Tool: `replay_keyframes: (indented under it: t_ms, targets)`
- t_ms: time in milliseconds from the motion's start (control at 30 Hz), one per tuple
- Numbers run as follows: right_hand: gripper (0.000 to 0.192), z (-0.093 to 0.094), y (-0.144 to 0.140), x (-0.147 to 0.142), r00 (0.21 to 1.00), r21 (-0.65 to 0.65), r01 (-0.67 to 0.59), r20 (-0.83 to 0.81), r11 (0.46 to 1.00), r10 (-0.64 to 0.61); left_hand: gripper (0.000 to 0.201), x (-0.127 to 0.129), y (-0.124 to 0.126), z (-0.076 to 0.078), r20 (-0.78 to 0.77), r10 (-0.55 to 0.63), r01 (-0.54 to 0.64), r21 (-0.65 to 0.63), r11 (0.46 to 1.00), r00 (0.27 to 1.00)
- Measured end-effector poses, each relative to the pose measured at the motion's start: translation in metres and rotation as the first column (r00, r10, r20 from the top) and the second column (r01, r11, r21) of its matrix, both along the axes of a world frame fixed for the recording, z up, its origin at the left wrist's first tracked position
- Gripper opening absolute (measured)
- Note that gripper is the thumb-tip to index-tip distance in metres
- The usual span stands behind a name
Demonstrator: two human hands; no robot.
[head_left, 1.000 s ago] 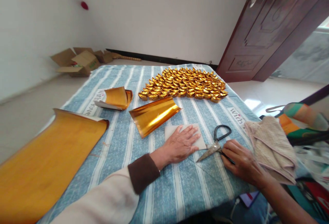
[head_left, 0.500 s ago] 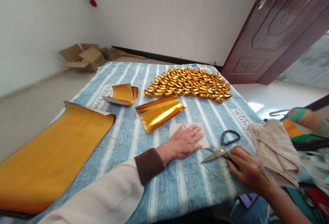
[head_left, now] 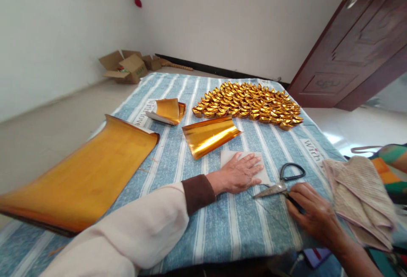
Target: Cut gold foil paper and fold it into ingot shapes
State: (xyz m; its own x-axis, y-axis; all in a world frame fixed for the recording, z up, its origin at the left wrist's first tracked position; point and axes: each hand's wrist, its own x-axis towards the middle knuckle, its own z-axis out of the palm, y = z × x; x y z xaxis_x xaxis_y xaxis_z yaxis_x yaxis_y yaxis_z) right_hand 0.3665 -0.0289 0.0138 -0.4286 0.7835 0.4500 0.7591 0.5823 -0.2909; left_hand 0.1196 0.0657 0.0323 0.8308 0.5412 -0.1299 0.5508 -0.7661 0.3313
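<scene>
Head view, left hand: the left hand (head_left: 241, 172) lies flat and open, palm down, pressing a small white paper square (head_left: 229, 157) onto the striped blue cloth (head_left: 222, 226), near its right front part.
Head view, right hand: the right hand (head_left: 313, 215) rests at the front right edge with fingers curled over the near handle of the black-handled scissors (head_left: 280, 182); whether it truly grips them I cannot tell.
Scissors: blades closed, tips pointing left, just touching the paper square's corner.
Handling, as I judge it: the paper is thin, light and easily creased, best pinned flat or lifted by an edge; the scissors are stiff and heavy, taken by the loops.
Around: a curled gold foil sheet (head_left: 210, 135) just beyond the square, a smaller curl (head_left: 168, 110) farther left, a large gold sheet (head_left: 85, 175) along the left edge, rows of folded gold ingots (head_left: 249, 104) at the far edge, a folded towel (head_left: 359, 196) at the right.
Writing: "With" printed on the cloth at two spots; the rest is unreadable.
</scene>
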Motion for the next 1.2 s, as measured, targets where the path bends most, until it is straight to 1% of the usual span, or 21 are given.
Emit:
replay_keyframes:
  t_ms: [133,267,367,433,567,700,800,967,1100,1200]
  targets:
    - [0.012,0.0,-0.003,0.005,0.999,0.005,-0.042,-0.006,0.999,0.042,0.055,0.0,0.0,0.0,-0.018,-0.005,0.005,-0.006,1.0,1.0]
    - [0.011,0.0,-0.006,0.007,0.999,0.014,-0.035,0.008,0.999,0.035,0.056,-0.001,0.0,0.002,-0.021,-0.018,0.018,-0.003,1.0,1.0]
    - [0.01,0.001,-0.006,0.006,0.999,-0.002,-0.025,0.026,1.0,0.025,0.055,-0.002,0.006,0.005,-0.055,-0.058,0.058,0.009,0.998,0.997]
    - [0.009,0.001,-0.006,0.004,0.999,-0.003,-0.026,0.031,1.0,0.026,0.052,-0.003,0.012,0.006,-0.056,-0.104,0.107,0.055,0.993,0.993]
    - [0.006,0.0,-0.005,0.002,0.999,0.011,-0.027,0.037,1.0,0.026,0.046,-0.006,0.027,0.001,-0.024,-0.184,0.185,0.137,0.973,0.983]
    - [0.006,0.001,-0.005,0.002,0.999,0.015,-0.015,0.042,1.0,0.015,0.046,-0.01,0.032,-0.008,0.037,-0.203,0.195,0.157,0.968,0.978]
    - [0.007,0.002,-0.004,0.0,0.999,0.001,-0.016,0.032,1.0,0.016,0.046,-0.011,0.031,-0.009,0.057,-0.183,0.174,0.128,0.976,0.981]
    - [0.008,0.004,0.001,-0.006,1.0,-0.018,-0.016,0.02,1.0,0.016,0.047,-0.011,0.032,-0.002,0.012,-0.185,0.184,0.053,0.981,0.983]
    - [0.01,0.006,0.004,-0.013,0.999,-0.043,-0.03,0.015,0.999,0.03,0.047,-0.011,0.032,-0.001,0.045,-0.18,0.178,0.048,0.983,0.983]
    - [0.013,0.006,0.002,-0.014,0.999,-0.05,-0.035,0.009,0.998,0.035,0.046,-0.011,0.032,-0.001,0.046,-0.178,0.175,0.053,0.983,0.983]
